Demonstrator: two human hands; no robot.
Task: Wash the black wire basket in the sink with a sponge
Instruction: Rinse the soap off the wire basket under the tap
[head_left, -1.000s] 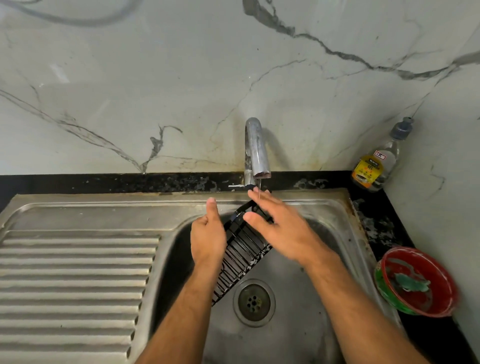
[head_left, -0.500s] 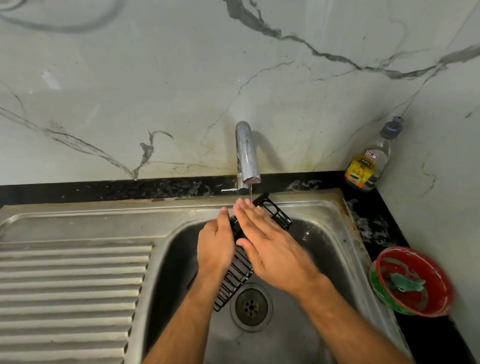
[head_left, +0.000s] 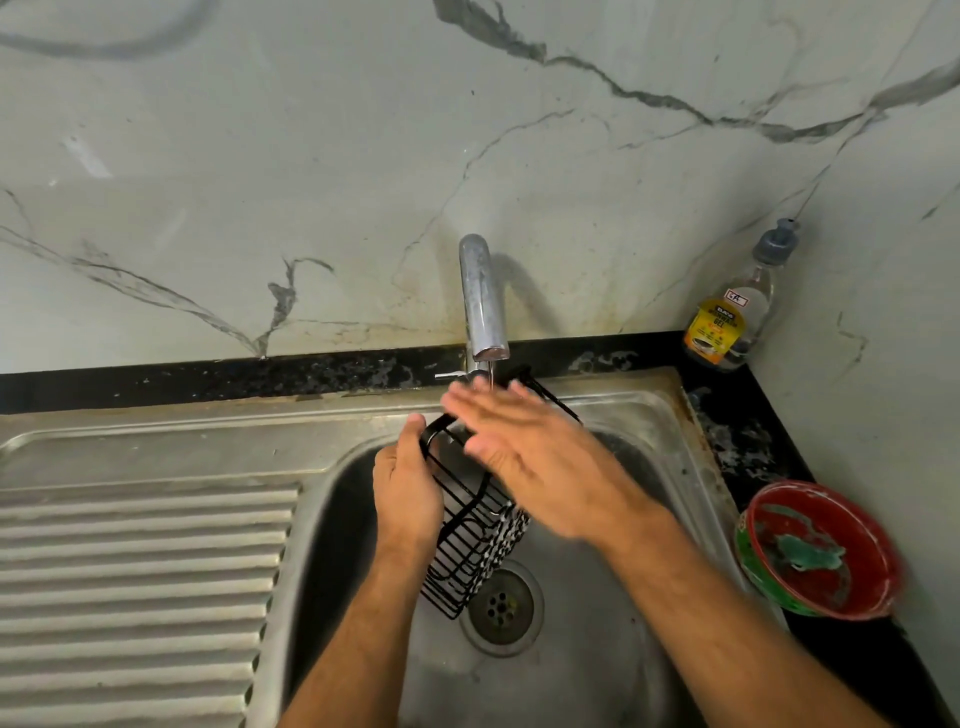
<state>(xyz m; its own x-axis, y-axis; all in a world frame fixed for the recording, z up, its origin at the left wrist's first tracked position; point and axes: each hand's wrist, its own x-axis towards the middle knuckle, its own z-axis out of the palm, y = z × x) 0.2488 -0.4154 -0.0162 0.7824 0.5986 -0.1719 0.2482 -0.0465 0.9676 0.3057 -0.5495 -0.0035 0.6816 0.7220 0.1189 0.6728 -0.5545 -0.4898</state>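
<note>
The black wire basket (head_left: 470, 540) stands tilted over the steel sink (head_left: 597, 649), its upper end under the tap (head_left: 483, 301), where a thin stream of water runs. My left hand (head_left: 408, 488) grips the basket's left rim. My right hand (head_left: 530, 447) lies flat with straight fingers over the basket's top, blurred, under the stream. A green sponge (head_left: 805, 553) lies in a red bowl (head_left: 878, 545) on the counter at right, apart from both hands.
A ribbed steel draining board (head_left: 135, 597) fills the left. The drain (head_left: 501, 608) sits just below the basket. A dish gel bottle (head_left: 732, 317) stands in the back right corner against the marble wall.
The basket has turned and shifted, so more of its wire side shows by the drain. My right hand has slid up over its top end toward the tap.
</note>
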